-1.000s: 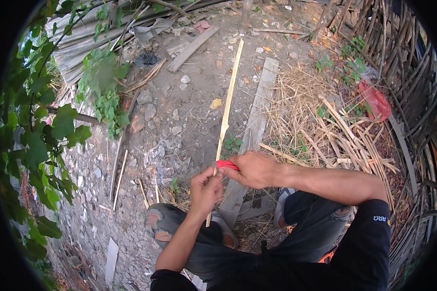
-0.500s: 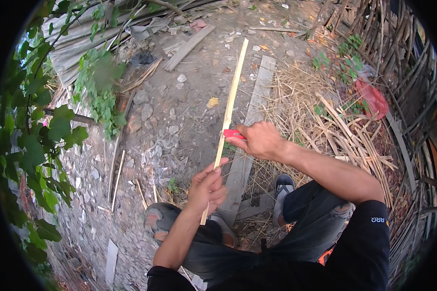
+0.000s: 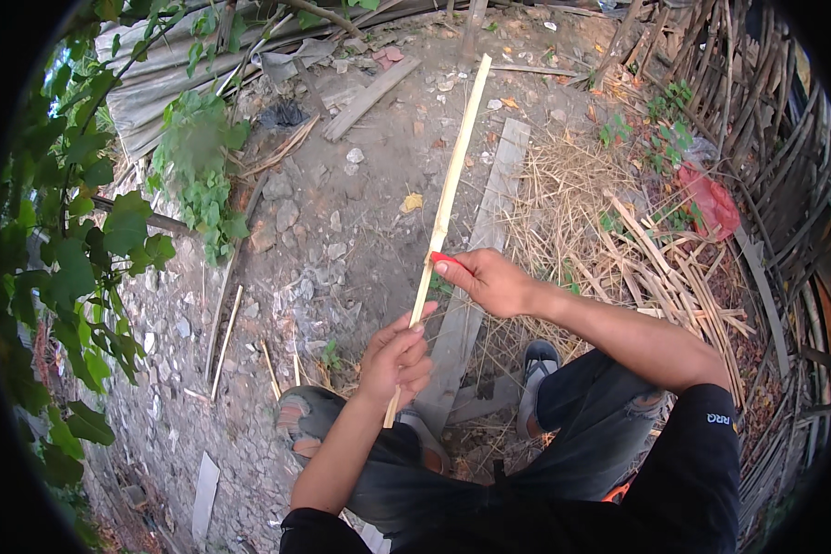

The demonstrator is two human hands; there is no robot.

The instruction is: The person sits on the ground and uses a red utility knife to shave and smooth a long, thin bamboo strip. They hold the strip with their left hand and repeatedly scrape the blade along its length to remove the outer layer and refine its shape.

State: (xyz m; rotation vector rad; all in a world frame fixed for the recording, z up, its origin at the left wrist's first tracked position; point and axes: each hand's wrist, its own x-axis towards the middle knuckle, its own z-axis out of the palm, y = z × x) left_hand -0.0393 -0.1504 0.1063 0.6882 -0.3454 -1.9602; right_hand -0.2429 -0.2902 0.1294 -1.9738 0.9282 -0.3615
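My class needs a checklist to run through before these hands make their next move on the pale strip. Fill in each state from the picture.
1. Left hand holding the pale strip: ok, the strip runs between thumb and fingers; how firmly, cannot tell.
2. Right hand holding the red tool: ok, it is at the strip, farther along than the left hand.
3. Hands apart: ok, bare strip shows between them.
4. Tool's cutting edge: cannot tell, none can be made out.
5. Gloves worn: not ok, both hands are bare.
6. Strip in one piece: ok, no break shows.
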